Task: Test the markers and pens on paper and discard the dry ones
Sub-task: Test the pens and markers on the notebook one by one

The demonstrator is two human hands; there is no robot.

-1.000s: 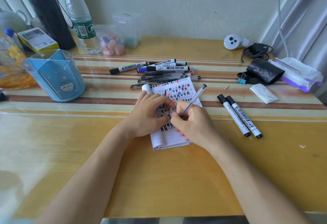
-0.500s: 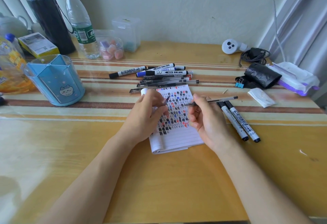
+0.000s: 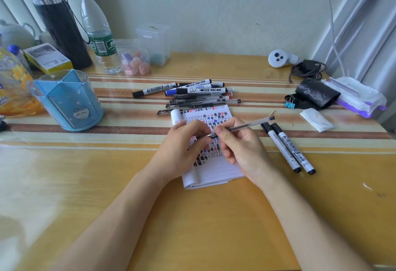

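A small lined notepad (image 3: 214, 170), covered in black, blue and red test marks, lies in the middle of the desk. Over it, my right hand (image 3: 242, 148) grips a clear gel pen (image 3: 252, 123), held nearly level with its tip pointing left. My left hand (image 3: 182, 153) pinches a small dark pen cap (image 3: 202, 137) right at that tip. Behind the pad lies a pile of whiteboard markers and gel pens (image 3: 192, 95). Two black-capped whiteboard markers (image 3: 287, 148) lie side by side to the right of the pad.
A blue pen holder (image 3: 68, 101) stands at the left, with bottles, a black flask and small plastic boxes behind it. At the right are a black bag (image 3: 315, 95), a binder clip, a wipes pack (image 3: 355, 97), a folded tissue (image 3: 317, 119) and a cable.
My right hand lifted the pen off the pad and turned it level. My left hand rose off the page, and the two hands came together so the tip meets the cap.
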